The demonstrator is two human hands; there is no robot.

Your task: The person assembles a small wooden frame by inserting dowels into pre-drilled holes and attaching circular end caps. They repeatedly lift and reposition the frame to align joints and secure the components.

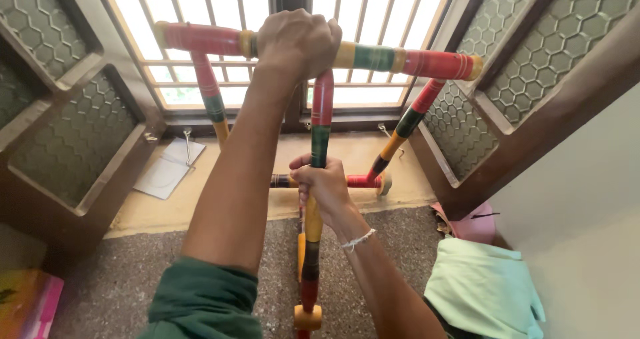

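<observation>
Setting: the person stands facing a barred window, with hexagon-patterned shutters swung open on both sides and a speckled stone floor below.

Frame: a painted wooden walker frame of turned bars, striped red, green, yellow and black, is held up in front of the window, its lower end down near the floor.

Top bar: the horizontal top bar runs across the window at the height of the upper panes, with yellow knobs at both ends.

Left hand: the left hand is closed over the middle of the top bar, fingers curled tight around it where the centre bar joins.

Right hand: the right hand wraps the upright centre bar lower down, fingers pressed together around the wood, a white thread bracelet on the wrist.

Side legs: two slanted legs drop from the top bar, the left leg toward the sill and the right leg toward a short cross bar behind the right hand.

Lower end: the centre bar ends in a yellow wooden wheel near the bottom edge of the view.

Sill: a white sheet of paper lies on the window sill to the left of the frame.

Right side: a folded pale green cloth lies by the white wall, with a pink item just behind it.

Sleeve: a dark green sleeve covers the upper left arm.
</observation>
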